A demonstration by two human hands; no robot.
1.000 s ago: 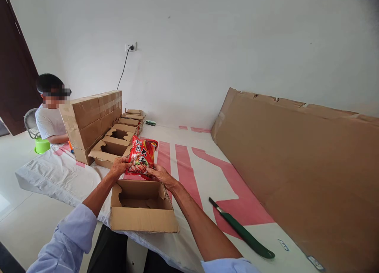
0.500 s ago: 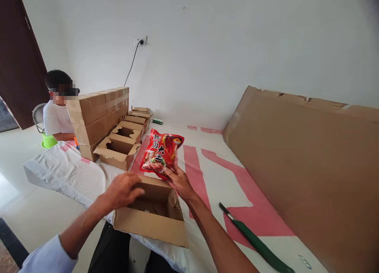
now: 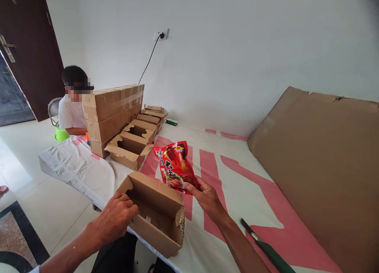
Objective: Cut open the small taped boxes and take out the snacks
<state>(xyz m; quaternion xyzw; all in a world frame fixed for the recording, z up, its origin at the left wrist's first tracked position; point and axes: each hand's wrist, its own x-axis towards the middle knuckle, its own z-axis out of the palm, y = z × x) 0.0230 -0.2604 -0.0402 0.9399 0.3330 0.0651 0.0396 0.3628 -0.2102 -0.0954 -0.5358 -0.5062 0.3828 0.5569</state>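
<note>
Holding red packet (image 3: 176, 167) right hand (image 3: 207, 194) | left hand (image 3: 117, 217) on box (image 3: 156, 213) | knife (image 3: 268, 251) cut off

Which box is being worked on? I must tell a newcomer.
On the white sheet with red stripes, find the near edge. The open cardboard box there is tilted, steadied by the left hand, apart from the row of open boxes farther back.
</note>
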